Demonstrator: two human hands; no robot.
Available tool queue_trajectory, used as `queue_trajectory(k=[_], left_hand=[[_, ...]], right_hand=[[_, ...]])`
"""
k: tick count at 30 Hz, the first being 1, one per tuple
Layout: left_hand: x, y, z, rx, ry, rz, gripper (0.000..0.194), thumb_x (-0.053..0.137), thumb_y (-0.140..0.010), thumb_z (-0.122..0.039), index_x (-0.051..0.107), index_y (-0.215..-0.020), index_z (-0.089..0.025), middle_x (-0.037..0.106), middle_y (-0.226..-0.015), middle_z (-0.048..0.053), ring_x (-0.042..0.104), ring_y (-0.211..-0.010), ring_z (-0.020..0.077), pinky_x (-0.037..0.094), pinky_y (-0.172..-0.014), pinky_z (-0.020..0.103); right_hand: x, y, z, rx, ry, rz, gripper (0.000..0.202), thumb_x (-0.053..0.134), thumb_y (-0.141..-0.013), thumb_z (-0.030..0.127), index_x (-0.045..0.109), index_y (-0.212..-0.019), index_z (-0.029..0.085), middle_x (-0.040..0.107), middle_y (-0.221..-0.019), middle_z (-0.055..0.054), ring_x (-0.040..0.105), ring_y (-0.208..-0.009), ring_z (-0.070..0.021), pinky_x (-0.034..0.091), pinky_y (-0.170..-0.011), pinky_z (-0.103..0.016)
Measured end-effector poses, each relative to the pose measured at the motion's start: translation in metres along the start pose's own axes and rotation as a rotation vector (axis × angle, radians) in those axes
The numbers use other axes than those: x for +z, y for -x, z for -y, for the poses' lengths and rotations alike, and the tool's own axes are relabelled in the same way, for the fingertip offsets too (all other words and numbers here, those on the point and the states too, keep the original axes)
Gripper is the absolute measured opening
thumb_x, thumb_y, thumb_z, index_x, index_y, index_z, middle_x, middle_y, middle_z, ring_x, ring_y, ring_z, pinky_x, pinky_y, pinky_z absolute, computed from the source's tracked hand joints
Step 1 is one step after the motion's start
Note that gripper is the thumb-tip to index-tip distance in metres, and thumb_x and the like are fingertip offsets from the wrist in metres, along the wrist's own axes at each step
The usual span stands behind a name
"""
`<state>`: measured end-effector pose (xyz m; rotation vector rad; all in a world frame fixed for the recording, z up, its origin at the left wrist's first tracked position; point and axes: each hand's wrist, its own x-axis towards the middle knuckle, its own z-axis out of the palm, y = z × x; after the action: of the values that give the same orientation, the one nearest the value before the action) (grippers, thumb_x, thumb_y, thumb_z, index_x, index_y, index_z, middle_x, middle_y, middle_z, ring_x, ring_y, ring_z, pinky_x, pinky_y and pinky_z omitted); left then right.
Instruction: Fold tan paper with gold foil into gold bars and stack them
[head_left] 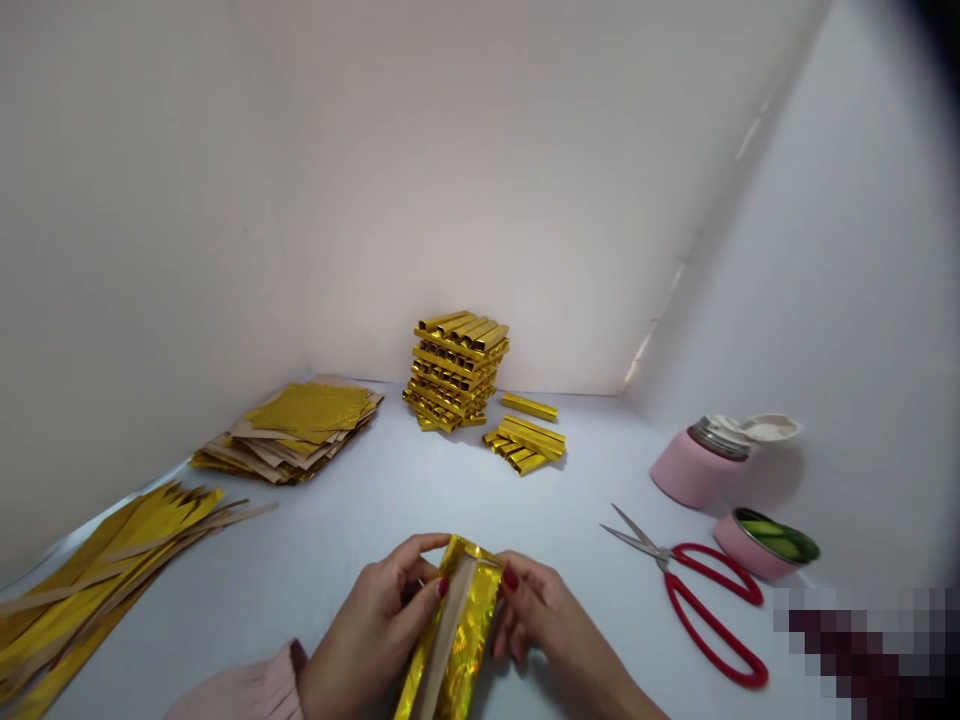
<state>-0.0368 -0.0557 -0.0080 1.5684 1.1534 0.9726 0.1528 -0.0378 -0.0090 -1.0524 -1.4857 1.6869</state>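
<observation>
Between my two hands is a strip of gold foil paper (474, 635), its long sides folded inward so that a brown paper backing shows down the middle. My left hand (382, 605) pinches its left edge near the far end, thumb on top. On the opposite edge, my right hand (544, 605) grips with thumb and fingers at the same end. The strip's near end runs out of the bottom of the view. Farther off stands a crisscross stack of folded gold paper tubes (457, 370), with a smaller pile of tubes (529, 440) beside it.
Gold and brown paper sheets (307, 415) lie piled at the back left, with long cut strips (112, 570) nearer. Red-handled scissors (667, 560) rest open on the right. Behind them are a pink jar (690, 470) and a pink bowl (757, 550) holding green slices.
</observation>
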Motion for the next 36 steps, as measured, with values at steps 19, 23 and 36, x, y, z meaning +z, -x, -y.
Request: queue_trajectory(k=[19,23,36], left_hand=[[-0.026,-0.004,0.002,-0.140,-0.266,0.048,0.026,0.047,-0.083,-0.032,0.067,-0.082,-0.016,0.069,-0.074,0.002,0.059,-0.068,0.0185,0.042,-0.060,0.025],[-0.026,-0.004,0.002,-0.085,-0.489,0.011,0.022,0.045,-0.085,-0.025,0.066,-0.080,-0.019,0.068,-0.074,0.001,0.060,-0.068,0.0179,0.041,-0.062,0.026],[-0.020,-0.005,-0.001,0.192,-0.835,0.155,0.024,0.042,-0.090,-0.010,0.063,-0.086,-0.020,0.063,-0.081,0.003,0.058,-0.076,0.0193,0.044,-0.070,0.029]], right_hand=[[-0.025,-0.007,-0.004,-0.041,0.156,-0.286,0.035,0.058,-0.078,0.050,0.054,-0.069,0.016,0.052,-0.057,0.002,0.044,-0.050,-0.0112,0.033,-0.048,-0.023],[-0.020,-0.006,-0.005,-0.091,0.379,-0.349,0.018,0.057,-0.077,0.031,0.056,-0.065,0.018,0.053,-0.062,0.001,0.047,-0.058,-0.0146,0.035,-0.054,-0.025],[-0.018,-0.007,-0.007,-0.195,0.753,-0.363,0.015,0.049,-0.075,0.008,0.052,-0.068,0.020,0.052,-0.074,0.001,0.051,-0.069,-0.0166,0.037,-0.062,-0.027]])
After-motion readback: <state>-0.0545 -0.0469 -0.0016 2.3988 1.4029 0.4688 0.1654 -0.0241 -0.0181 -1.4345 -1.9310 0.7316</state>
